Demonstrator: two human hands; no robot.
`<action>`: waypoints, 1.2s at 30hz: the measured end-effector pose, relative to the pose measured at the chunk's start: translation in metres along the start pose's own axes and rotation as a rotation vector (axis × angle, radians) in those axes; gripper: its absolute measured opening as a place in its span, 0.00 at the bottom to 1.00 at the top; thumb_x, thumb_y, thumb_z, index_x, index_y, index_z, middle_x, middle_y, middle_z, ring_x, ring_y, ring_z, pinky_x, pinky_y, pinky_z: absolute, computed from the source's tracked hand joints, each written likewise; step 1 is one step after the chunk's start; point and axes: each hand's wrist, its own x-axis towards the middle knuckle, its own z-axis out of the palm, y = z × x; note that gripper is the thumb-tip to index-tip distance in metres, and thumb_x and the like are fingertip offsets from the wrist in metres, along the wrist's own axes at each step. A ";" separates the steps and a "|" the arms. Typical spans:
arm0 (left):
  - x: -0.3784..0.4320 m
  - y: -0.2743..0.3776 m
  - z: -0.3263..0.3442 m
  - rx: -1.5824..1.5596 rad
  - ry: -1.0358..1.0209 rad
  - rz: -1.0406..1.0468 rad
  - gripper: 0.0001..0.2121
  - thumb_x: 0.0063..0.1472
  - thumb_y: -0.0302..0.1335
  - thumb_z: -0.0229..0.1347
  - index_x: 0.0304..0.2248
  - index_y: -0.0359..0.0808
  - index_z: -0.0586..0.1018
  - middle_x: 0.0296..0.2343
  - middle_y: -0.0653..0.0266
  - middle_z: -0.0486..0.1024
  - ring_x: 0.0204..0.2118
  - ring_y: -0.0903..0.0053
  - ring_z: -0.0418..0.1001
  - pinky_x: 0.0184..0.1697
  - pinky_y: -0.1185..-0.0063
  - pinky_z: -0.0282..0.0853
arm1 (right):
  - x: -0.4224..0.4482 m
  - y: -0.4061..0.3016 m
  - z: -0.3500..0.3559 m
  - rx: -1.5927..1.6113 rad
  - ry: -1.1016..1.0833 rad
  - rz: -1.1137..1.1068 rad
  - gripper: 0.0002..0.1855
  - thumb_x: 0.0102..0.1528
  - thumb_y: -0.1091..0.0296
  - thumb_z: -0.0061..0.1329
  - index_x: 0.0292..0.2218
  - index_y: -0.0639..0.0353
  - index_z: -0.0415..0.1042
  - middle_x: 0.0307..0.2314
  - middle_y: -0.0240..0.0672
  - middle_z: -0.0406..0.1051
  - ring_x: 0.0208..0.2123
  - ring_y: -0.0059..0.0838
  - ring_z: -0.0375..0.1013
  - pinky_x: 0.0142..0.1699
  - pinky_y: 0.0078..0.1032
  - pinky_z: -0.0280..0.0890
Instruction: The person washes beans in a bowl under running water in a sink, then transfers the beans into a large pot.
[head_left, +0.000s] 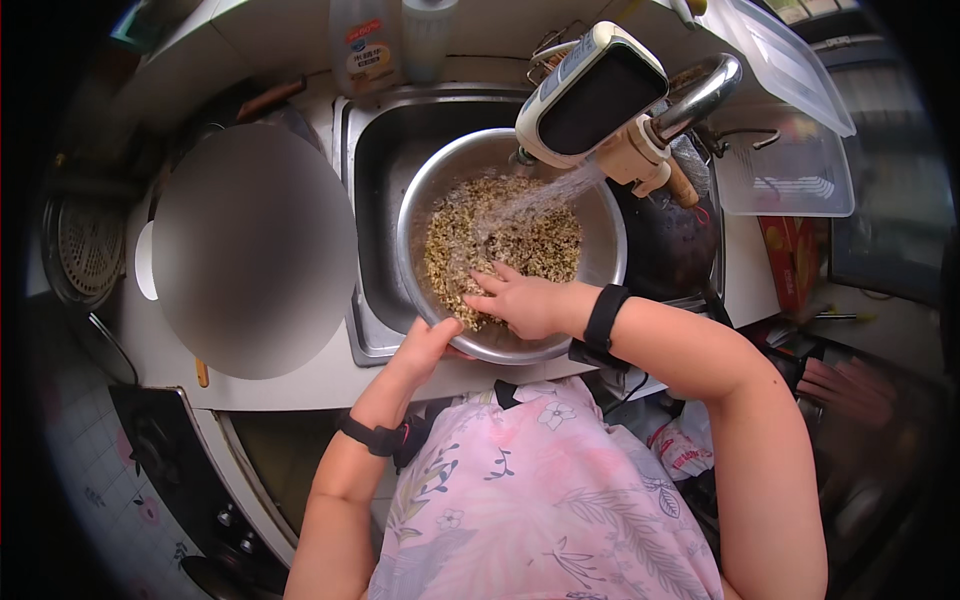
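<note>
A stainless steel bowl (600, 255) sits over the double sink, holding a mass of small tan and brown grains or seeds (540, 240). Water streams from the faucet (634, 150) onto them. My left hand (429, 346) grips the near left rim of the bowl, thumb on top. Inside the bowl, the spread fingers of my right hand (525, 301) touch the grains at the near side. Whether those fingers hold any grains cannot be told. A light-coloured device with a dark screen (596, 97) hangs above the bowl's far right side.
The metal sink (379, 217) surrounds the bowl's left side. A dark wok (667, 244) lies in the right basin. Behind stand a plastic bottle (366, 52) and a clear plastic container (787, 169). At lower left is a black stove (165, 450). A blurred oval hides part of the left counter.
</note>
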 end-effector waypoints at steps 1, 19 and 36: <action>-0.001 0.000 -0.002 -0.002 0.004 -0.001 0.15 0.47 0.27 0.43 0.36 0.29 0.64 0.26 0.61 0.68 0.25 0.75 0.69 0.26 0.78 0.69 | -0.010 0.003 -0.001 0.003 -0.092 -0.033 0.31 0.39 0.76 0.41 0.47 0.52 0.51 0.50 0.44 0.41 0.50 0.49 0.43 0.49 0.34 0.52; -0.001 0.005 -0.008 0.018 -0.008 0.007 0.15 0.47 0.26 0.42 0.36 0.28 0.63 0.27 0.60 0.68 0.27 0.74 0.70 0.27 0.78 0.69 | 0.010 0.074 -0.011 0.305 0.521 0.425 0.26 0.44 0.65 0.40 0.45 0.62 0.52 0.41 0.55 0.53 0.43 0.48 0.55 0.44 0.31 0.53; 0.003 0.006 -0.020 0.070 0.009 0.030 0.14 0.48 0.26 0.43 0.35 0.30 0.63 0.27 0.61 0.68 0.25 0.77 0.69 0.24 0.79 0.68 | 0.002 0.005 -0.058 0.230 0.236 0.129 0.18 0.42 0.67 0.39 0.38 0.56 0.64 0.43 0.46 0.55 0.42 0.45 0.57 0.44 0.32 0.56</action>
